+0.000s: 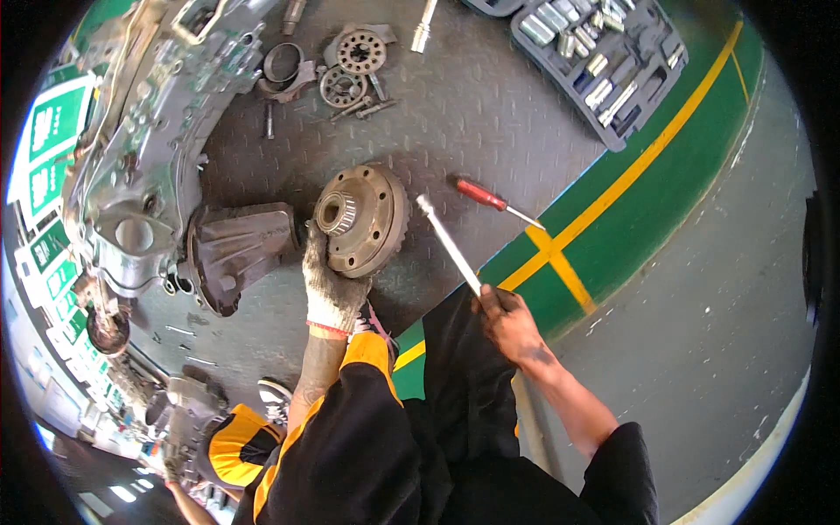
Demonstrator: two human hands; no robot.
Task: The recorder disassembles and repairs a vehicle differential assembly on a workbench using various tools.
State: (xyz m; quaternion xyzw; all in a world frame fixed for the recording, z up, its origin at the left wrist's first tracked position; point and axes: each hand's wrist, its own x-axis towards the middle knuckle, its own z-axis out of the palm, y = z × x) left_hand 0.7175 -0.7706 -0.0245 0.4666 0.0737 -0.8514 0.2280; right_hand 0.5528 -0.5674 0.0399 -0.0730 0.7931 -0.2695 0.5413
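Observation:
My left hand (pixel 331 289), in a whitish knit glove with a red cuff edge, grips the lower left side of a round metal differential case (pixel 378 223). The case has a flange with bolt holes, and a bearing (pixel 335 213) sits on its hub, facing up and left. Some of the gloved fingers are hidden beneath the case. My right hand (pixel 507 322) is bare and dark with grease. Its fingers wrap around the lower end of a long silver metal bar (pixel 451 245), which slants up and left toward the case without touching it.
A screwdriver (pixel 481 192) with a red handle lies right of the bar. Beyond are loose gear parts (pixel 360 52) and an open socket set case (pixel 621 127). A large metal housing (pixel 131 175) and a ribbed cover (pixel 249 245) stand left. Another person (pixel 236 446) is at lower left.

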